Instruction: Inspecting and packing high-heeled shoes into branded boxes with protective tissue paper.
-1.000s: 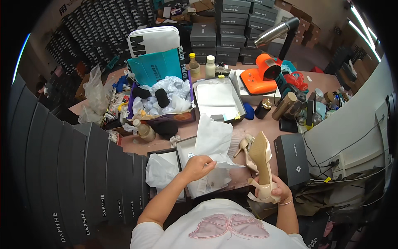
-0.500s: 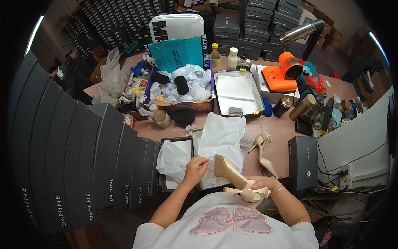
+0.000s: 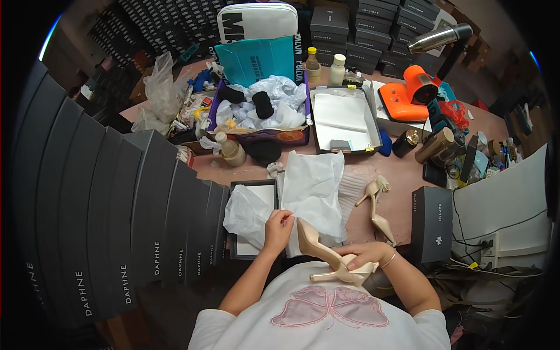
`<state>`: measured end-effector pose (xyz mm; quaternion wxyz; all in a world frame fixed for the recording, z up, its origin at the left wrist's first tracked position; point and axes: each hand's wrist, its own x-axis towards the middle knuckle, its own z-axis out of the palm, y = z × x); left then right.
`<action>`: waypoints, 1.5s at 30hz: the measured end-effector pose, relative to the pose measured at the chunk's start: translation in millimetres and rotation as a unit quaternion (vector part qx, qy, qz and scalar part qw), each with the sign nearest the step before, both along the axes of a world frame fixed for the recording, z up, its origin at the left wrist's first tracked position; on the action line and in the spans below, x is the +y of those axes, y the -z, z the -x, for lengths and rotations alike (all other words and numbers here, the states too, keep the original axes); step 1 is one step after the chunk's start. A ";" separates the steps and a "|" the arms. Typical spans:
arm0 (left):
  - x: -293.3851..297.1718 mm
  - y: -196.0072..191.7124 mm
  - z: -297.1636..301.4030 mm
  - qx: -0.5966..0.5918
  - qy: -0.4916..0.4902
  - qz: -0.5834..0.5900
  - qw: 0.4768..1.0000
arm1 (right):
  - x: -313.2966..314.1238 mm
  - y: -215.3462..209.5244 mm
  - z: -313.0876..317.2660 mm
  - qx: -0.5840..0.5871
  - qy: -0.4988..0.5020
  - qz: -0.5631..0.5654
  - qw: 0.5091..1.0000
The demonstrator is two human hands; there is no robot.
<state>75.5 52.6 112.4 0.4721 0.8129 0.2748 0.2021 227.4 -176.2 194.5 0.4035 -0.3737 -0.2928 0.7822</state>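
My right hand (image 3: 373, 253) grips a beige high-heeled shoe (image 3: 315, 247) around its rear part, close over my lap. The shoe lies on its side in the air, toe to the left and thin heel nearest me. Just left of the toe is my left hand (image 3: 279, 231), with thumb and fingers pinched together; whatever they hold is too small to make out. The matching beige shoe (image 3: 381, 221) rests on the table beyond my right hand. White tissue paper (image 3: 313, 182) spreads over the table behind the held shoe.
An open dark shoebox (image 3: 233, 245) with crumpled tissue stands left of my left hand. Tall stacks of grey shoeboxes (image 3: 149, 216) line the left side. A dark box (image 3: 432, 225) stands at the right. Farther back are a purple-edged carton (image 3: 291, 137), a shallow tray (image 3: 318, 140) and an orange device (image 3: 402, 107).
The held shoe has turned so its sole faces me less and its side shows more. My left hand's pinched fingers have come nearer its toe. The whole view has shifted slightly.
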 end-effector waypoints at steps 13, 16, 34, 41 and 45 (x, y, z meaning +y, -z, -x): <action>-7.7 -27.9 29.9 0.078 0.201 0.277 0.936 | -18.9 69.1 2.8 0.360 0.271 -0.015 0.892; -2.4 -8.9 47.0 0.198 0.172 -0.137 0.955 | -19.3 60.1 10.8 0.254 0.303 0.043 0.917; -37.1 -131.7 -7.5 -0.127 0.098 -0.008 0.987 | -2.6 7.2 32.0 0.172 0.231 -0.010 0.957; -51.9 -144.0 -19.8 -0.286 0.193 -0.199 0.917 | 51.3 -3.8 72.4 0.313 0.553 -0.053 0.770; -55.6 -133.6 -20.5 -0.266 0.244 -0.176 0.916 | 46.0 55.0 61.6 -0.340 0.425 -0.175 0.820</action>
